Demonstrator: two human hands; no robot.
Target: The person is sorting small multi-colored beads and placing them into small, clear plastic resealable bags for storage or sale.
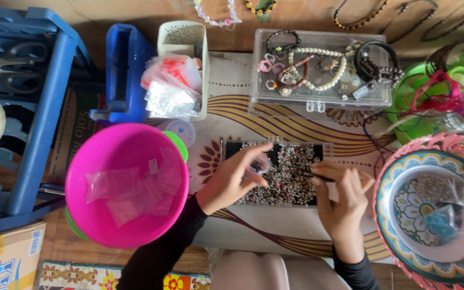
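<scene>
- Centrally, just below mid-frame, a shallow clear tray of small beads (285, 172) lies on the patterned tabletop (253, 225), its long axis running left to right across the frame.
- Left hand (234, 180): comes in from the lower left, fingers curled and pinched around a small clear item, possibly a tiny bag or cap, held above the left half of the bead tray; what it is cannot be told for certain.
- Right hand (339, 196): comes in from the lower right, fingers closed on a thin dark needle-like tool (318, 174) whose tip points left, into the beads.
- Key relation: the tool's tip lies just right of the left hand's pinched item, both over the tray; the two hands are about equally near the beads.
- Surroundings: pink bowl (127, 185) with small clear bags at left; clear lidded box of bracelets (320, 70) at upper centre; patterned plate (430, 209) at right.
</scene>
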